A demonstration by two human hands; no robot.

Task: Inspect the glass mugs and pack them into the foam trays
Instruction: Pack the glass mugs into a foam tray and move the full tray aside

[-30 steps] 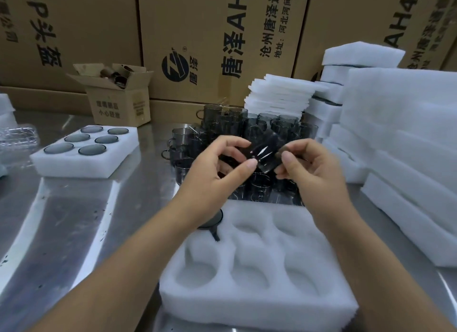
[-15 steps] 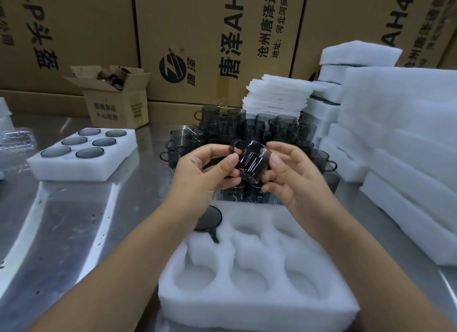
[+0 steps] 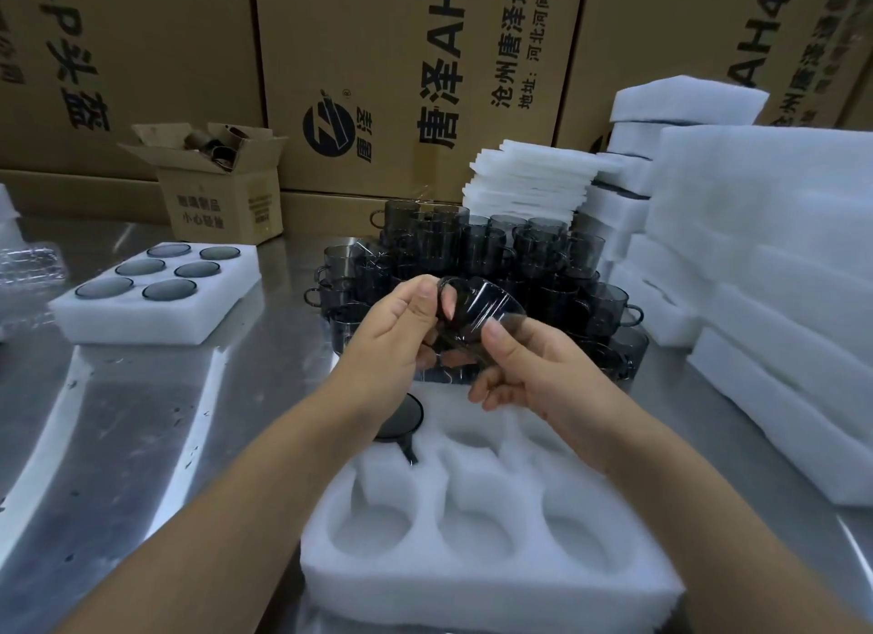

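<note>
A smoky glass mug is held tilted between both hands above the far edge of a white foam tray. My left hand pinches its handle side with thumb and fingers. My right hand grips its lower body, thumb on the glass. The tray has round pockets; one mug sits in its far-left pocket, partly hidden by my left wrist. A cluster of stacked smoky mugs stands just behind my hands.
A packed foam tray lies at the left on the steel table. A small open carton stands behind it. Foam sheets and stacked foam trays fill the right. Big cartons line the back.
Both hands have turned the mug and brought it slightly lower and nearer; my right thumb now lies on the glass body and my left fingers sit at the handle.
</note>
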